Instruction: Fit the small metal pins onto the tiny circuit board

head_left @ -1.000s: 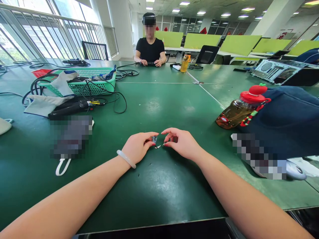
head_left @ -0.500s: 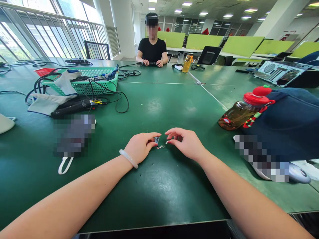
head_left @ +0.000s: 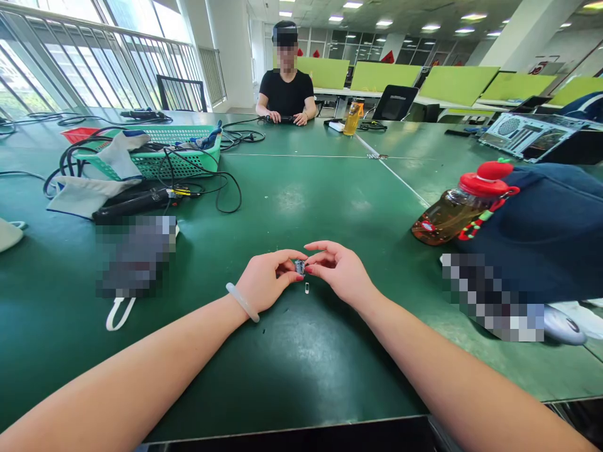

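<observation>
My left hand (head_left: 267, 276), with a pale bangle on its wrist, pinches a small grey-blue piece with dark details (head_left: 300, 267) between thumb and fingers, just above the green table (head_left: 292, 358). My right hand (head_left: 340, 269) meets it from the other side. Its thumb and index finger are closed at the piece's right edge, and whatever lies between those tips is too small to make out. Just below the fingertips a tiny white oblong part with a dark middle (head_left: 307, 288) lies on the table.
To the left are a phone with a white strap (head_left: 139, 257), a green basket (head_left: 179, 163) with cables and gloves. At right stand a red-lidded bottle (head_left: 455, 207), a dark blue bag (head_left: 541, 232) and another phone (head_left: 490, 298). A person (head_left: 286, 88) sits opposite.
My right hand has moved left, bringing its fingertips against the grey-blue piece. That piece has turned to show more of its face. Fewer small white parts show on the table below.
</observation>
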Motion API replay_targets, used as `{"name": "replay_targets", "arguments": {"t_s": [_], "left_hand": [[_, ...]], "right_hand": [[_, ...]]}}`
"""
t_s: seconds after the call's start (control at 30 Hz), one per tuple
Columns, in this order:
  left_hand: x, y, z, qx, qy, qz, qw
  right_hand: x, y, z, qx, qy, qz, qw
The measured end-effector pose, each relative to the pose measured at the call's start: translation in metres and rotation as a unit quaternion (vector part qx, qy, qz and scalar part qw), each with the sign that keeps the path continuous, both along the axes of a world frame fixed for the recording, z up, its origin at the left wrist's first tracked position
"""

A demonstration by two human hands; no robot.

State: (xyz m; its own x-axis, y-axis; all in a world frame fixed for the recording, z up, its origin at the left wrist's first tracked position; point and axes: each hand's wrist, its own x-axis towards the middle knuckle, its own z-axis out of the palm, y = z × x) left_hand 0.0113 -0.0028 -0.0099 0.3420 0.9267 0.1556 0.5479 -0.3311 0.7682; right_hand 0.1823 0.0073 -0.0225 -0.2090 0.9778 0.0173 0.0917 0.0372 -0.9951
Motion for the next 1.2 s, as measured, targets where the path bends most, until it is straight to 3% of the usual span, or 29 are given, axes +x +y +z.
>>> {"name": "replay_targets", "arguments": {"t_s": [0.2,0.53,0.67,0.83,1.0,1.2], "left_hand": [[-0.001,-0.001,0.001,0.027,0.035,-0.016,0.999],[-0.003,-0.002,-0.001,0.092,0.117,-0.059,0.987],[-0.004,-0.004,0.001,0.093,0.089,-0.073,0.989],[-0.003,-0.003,0.005,0.082,0.075,-0.044,0.993],[-0.007,0.007,-0.001,0.035,0.064,0.016,0.997],[-0.008,0.011,-0.009,-0.017,0.024,0.051,0.998]], "right_hand": [[0.0,-0.001,-0.002,0.025,-0.041,0.004,0.999],[0.003,-0.007,0.005,0.138,-0.185,0.01,0.973],[0.0,-0.011,0.008,0.148,-0.185,0.027,0.971],[0.004,-0.006,0.008,0.149,-0.202,0.044,0.967],[0.011,0.005,-0.003,0.201,-0.347,0.076,0.913],[0.002,0.008,-0.008,0.254,-0.415,0.101,0.868]]}}
